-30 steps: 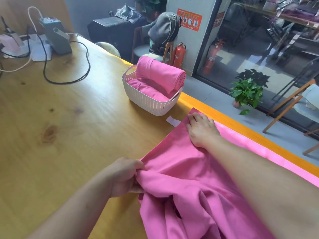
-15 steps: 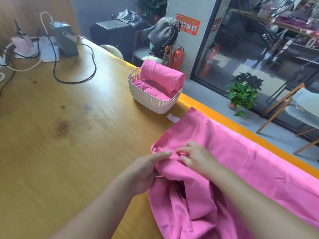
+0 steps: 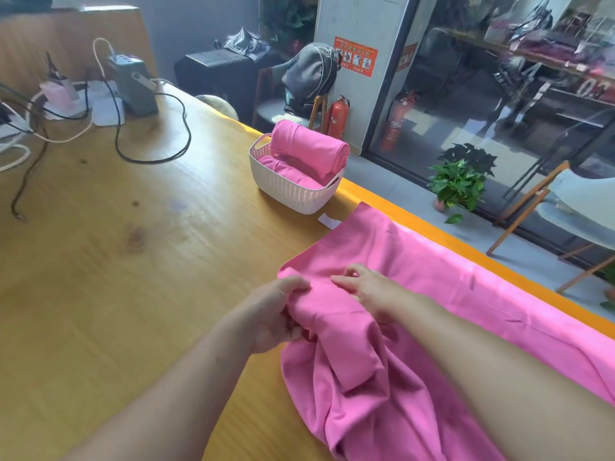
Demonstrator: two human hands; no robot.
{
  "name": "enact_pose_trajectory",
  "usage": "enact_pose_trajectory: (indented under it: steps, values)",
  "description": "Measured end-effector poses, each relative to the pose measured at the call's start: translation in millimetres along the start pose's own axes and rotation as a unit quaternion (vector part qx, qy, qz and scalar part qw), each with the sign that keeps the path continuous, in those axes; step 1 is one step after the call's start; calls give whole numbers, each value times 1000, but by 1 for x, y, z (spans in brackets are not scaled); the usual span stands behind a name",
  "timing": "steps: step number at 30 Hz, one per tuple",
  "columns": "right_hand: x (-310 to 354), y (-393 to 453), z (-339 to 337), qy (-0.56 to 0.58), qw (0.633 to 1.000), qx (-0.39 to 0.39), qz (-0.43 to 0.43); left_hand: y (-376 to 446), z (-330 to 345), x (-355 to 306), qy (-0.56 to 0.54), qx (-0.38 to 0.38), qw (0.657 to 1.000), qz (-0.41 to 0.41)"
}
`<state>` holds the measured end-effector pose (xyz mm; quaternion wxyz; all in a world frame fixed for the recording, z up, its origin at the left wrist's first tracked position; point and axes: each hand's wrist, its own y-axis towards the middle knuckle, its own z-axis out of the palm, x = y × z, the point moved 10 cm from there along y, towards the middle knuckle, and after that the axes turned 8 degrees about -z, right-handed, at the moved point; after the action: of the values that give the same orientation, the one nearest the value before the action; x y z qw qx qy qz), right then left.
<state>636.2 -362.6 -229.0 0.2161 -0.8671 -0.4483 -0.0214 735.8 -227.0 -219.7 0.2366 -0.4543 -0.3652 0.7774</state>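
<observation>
Cloth (image 3: 432, 294), pink, lies spread along the right edge of the tabletop (image 3: 133, 261), near end bunched into loose folds, far corner flat. Left hand (image 3: 273, 314) grips a rolled-up fold at the cloth's left edge, with its fingers (image 3: 296, 282) curled over the top of the fold and the thumb underneath. Right hand (image 3: 372, 291) rests on the cloth just beside the left hand, fingers out nearly straight and lying flat on the fabric, pinching nothing. Fingertips of the two hands are close but apart, with the fold between them. White basket (image 3: 293, 194) stands beyond the cloth's far corner, near the tabletop edge, holding a rolled pink cloth (image 3: 309, 149) on top of another pink piece. Small white label (image 3: 328, 221) lies between the basket and the cloth corner. Grey device (image 3: 133, 84) and black cable (image 3: 156, 154) sit at the far left of the tabletop, well apart. Potted plant (image 3: 461, 181) stands on the floor by the glass.
</observation>
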Motion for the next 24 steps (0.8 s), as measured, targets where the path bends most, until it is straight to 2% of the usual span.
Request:
enact_pose_trajectory:
  steps: [2, 4, 5, 7, 8, 10, 13, 17, 24]
  values:
    - [13, 3, -8, -80, 994, -18, -78, -8, 20, 4, 57, 74, 995, 36]
    - [16, 3, -10, -107, 990, -4, -90, -18, 43, 14, 159, 137, 976, 62]
    - [8, 5, -5, -59, 997, 9, -58, -20, 50, 21, 222, 146, 962, 68]
    - [0, 2, 0, 8, 999, 40, -1, -17, 49, 24, 314, 100, 940, 90]
    - [2, 1, -1, 4, 999, 44, 2, -15, 45, 23, 317, 80, 940, 98]
    - [-3, 0, 2, 13, 998, 55, 28, -15, 38, 19, 244, 63, 962, 104]
    - [-4, 1, 7, -10, 997, 65, 34, -14, 26, 23, 182, 47, 979, 74]
    - [-2, 2, 8, -22, 997, 60, 36, -20, 5, 27, 194, 15, 980, 51]
    - [-1, -1, 8, -27, 997, 55, 45, -41, -29, 44, 245, 74, 967, -3]
